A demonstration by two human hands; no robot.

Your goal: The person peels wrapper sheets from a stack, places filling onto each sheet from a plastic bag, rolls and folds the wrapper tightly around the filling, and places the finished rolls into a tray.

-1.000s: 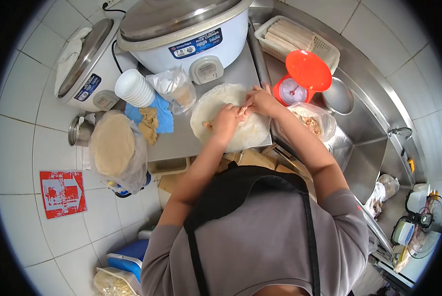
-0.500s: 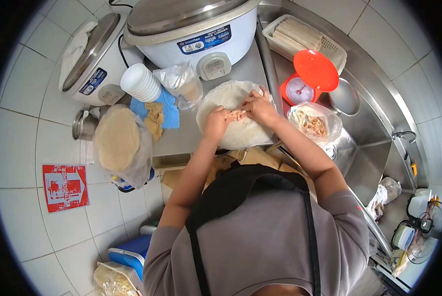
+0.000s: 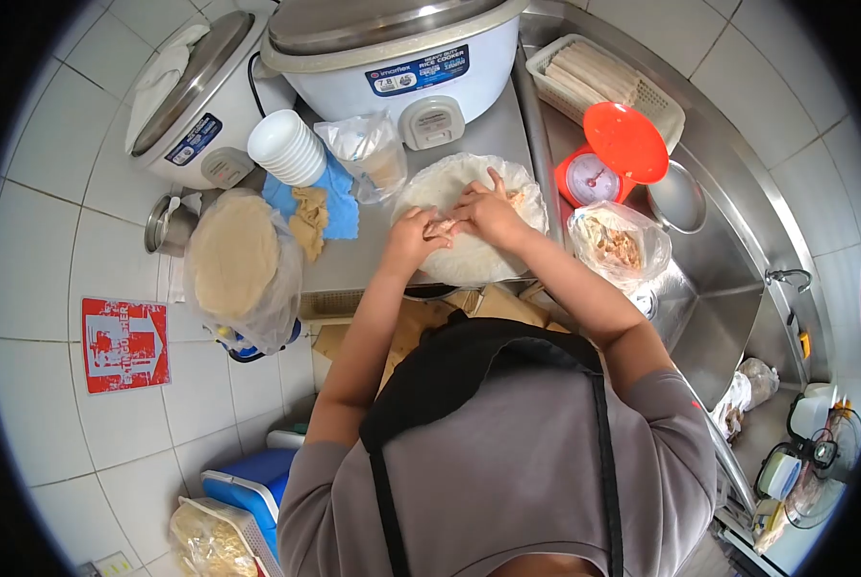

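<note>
A round, pale, thin wrapper sheet [image 3: 469, 266] with ragged edges lies on the steel counter, perhaps on a stack of others. Across its middle runs a strip of pinkish chopped meat filling [image 3: 441, 228]. My left hand [image 3: 412, 240] has its fingers curled on the left end of the strip. Over the middle, my right hand [image 3: 489, 213] presses its bent fingertips into the filling, one finger raised. A little meat shows to its right. Beside the sheet, a clear plastic bag [image 3: 613, 240] holds more chopped meat filling.
Rice cookers [image 3: 421, 72] stand behind. Nearby are white stacked bowls [image 3: 286, 147], a blue cloth [image 3: 339, 212], a plastic bag [image 3: 368, 159] and bagged pale round sheets [image 3: 238, 255]. On the right are a red scale [image 3: 594, 178], a basket [image 3: 666, 106] and a sink [image 3: 714, 298].
My left hand has shifted slightly left and down. My right hand has moved left over the filling, its fingers more spread. The whole view has shifted slightly.
</note>
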